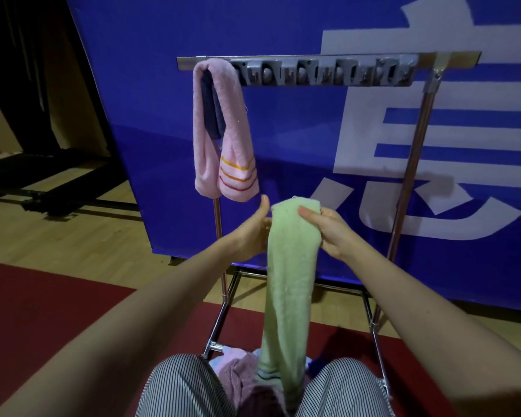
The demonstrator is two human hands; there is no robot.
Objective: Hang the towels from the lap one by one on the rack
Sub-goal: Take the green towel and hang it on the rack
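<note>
Blue banner cloth with white characters fills the far side, behind a chrome tube rack topped by a grey clip bar. One long pale green terry towel stretches from the lap up to both hands. At the bar's left end a pink striped towel hangs looped. Near, folded towels lie between the knees. On the green towel's top, the left hand grips the left edge, thumb raised, while the right hand pinches the right edge.
</note>
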